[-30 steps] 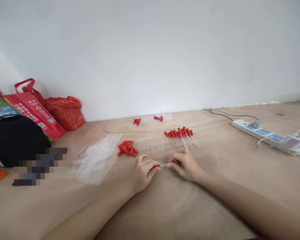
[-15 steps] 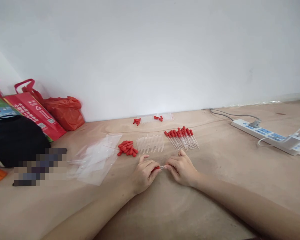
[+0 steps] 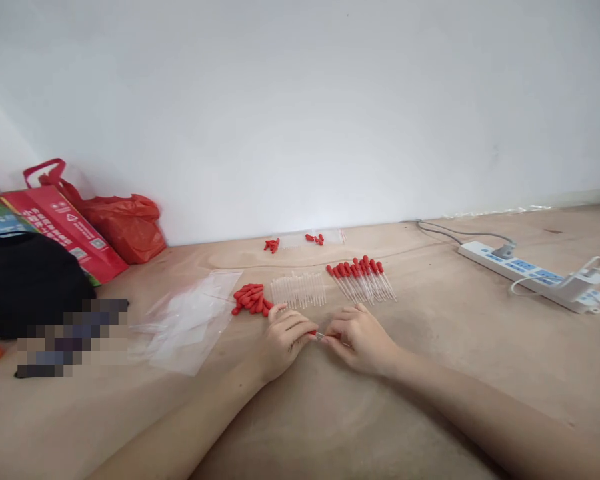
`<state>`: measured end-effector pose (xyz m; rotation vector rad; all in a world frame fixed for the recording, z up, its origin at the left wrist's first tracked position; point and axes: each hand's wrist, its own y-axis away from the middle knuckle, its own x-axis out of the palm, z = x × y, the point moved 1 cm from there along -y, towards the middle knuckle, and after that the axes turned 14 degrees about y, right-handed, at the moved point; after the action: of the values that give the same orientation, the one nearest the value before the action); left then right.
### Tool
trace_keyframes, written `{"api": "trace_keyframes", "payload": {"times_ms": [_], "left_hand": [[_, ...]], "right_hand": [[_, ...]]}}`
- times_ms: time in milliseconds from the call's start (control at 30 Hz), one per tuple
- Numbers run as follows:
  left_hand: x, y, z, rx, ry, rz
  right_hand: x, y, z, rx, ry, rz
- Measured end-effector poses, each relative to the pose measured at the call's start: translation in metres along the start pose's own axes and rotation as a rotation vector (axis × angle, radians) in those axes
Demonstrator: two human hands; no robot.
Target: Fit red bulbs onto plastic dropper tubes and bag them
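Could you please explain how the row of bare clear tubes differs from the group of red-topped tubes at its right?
Colour: the bare tubes are pale and see-through, while the red-topped tubes are bright red at their far ends.
Pose: the bare tubes point nearly straight away from the person; the red-topped tubes slant, with their near ends toward the right.
Shared: both groups have slim, clear shafts and lie on the table.

Shows red on loose bulbs (image 3: 251, 299) at seven o'clock, red and clear on droppers (image 3: 361, 270) at four, black on bag (image 3: 35, 287) at nine.
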<state>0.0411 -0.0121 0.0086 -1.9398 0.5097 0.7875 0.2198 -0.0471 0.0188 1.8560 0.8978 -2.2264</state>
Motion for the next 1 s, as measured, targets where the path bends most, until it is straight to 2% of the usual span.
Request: {"api": "trace_keyframes", "payload": {"times_ms": [67,133,233,300,367,567,700,1000], "left_hand": [[-0.002,0.001,0.001,-0.050,-0.042,-0.075],[-0.003,0.004,0.003,-0.135,-0.059,-0.118],[-0.003,0.006,0.006,-0.234,-0.012,-0.013],[-0.003,0.006,0.006,-0.268,0.018,0.067],[-0.003,0.006,0.007,-0.292,0.037,0.088],[-0.005,0.005,0.005,-0.313,0.042,0.117],[-0.005,0.003,0.003,-0.315,0.033,0.137],[-0.005,0.004,0.005,-0.295,0.021,0.134]], "right_hand": [[-0.001,-0.001,-0.006,0.067,-0.012,0.023],[0.001,-0.005,-0.018,0.218,-0.066,0.035],[0.006,-0.021,-0.041,0.489,-0.078,0.007],[0.009,-0.035,-0.053,0.593,0.010,-0.005],[0.013,-0.050,-0.059,0.660,0.121,0.012],[0.023,-0.074,-0.061,0.737,0.318,0.101],[0.026,-0.076,-0.063,0.747,0.333,0.139],[0.029,-0.074,-0.069,0.783,0.327,0.124]]}}
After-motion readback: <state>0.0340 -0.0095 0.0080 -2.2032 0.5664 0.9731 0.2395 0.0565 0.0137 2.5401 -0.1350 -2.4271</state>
